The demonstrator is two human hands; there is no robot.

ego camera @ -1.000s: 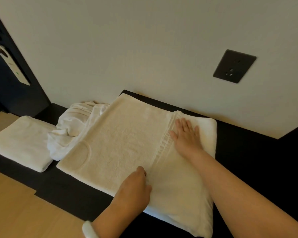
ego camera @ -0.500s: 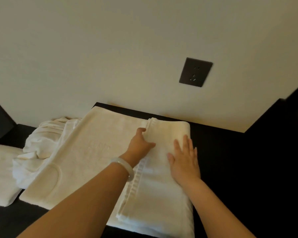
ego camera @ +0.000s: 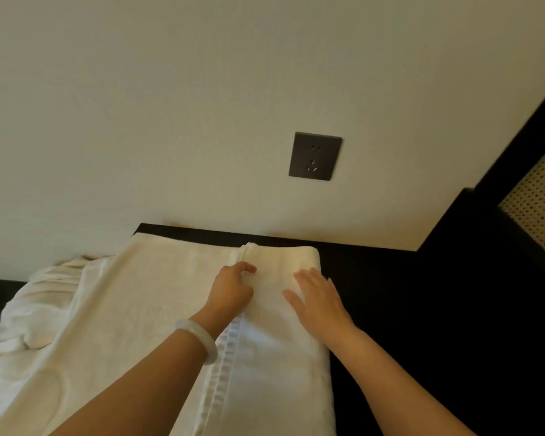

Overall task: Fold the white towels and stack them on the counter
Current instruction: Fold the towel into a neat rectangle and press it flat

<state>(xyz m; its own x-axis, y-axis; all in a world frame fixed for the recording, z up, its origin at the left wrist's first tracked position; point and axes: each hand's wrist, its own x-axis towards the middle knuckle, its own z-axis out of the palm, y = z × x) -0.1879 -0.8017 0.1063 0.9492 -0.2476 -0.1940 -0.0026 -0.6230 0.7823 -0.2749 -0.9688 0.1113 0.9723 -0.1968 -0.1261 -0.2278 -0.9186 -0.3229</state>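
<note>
Towel [ego camera: 158,325], white: spread across dark counter [ego camera: 406,309], far edge close to wall [ego camera: 170,121]. Right-hand part already doubled over leftward, banded hem [ego camera: 224,366] running near to far down the middle.

Head view, only one given. Left hand [ego camera: 230,291] at far end of that hem, fingers curled, thumb and forefinger seemingly nipping the edge. Pale bangle [ego camera: 199,341] on that wrist. Right hand [ego camera: 320,302] flat on the folded flap, just right of left hand, fingers straight and slightly apart, pressing down. Crumpled towel [ego camera: 44,306] heaped at left, touching the spread one or tucked under it, cannot tell which. Dark socket plate [ego camera: 315,155] on wall above.

Step, as judged: mid-fold of one towel, squaring and flattening the first fold along the hem.

Next move probably calls for:
- right palm pinning the flap
- tugging the hem straight
- bringing the unfolded left half over to the right, edge to edge

Risk: flap sliding askew on early lift of palm. No stacking done here yet; crumpled one still to fold.
</note>
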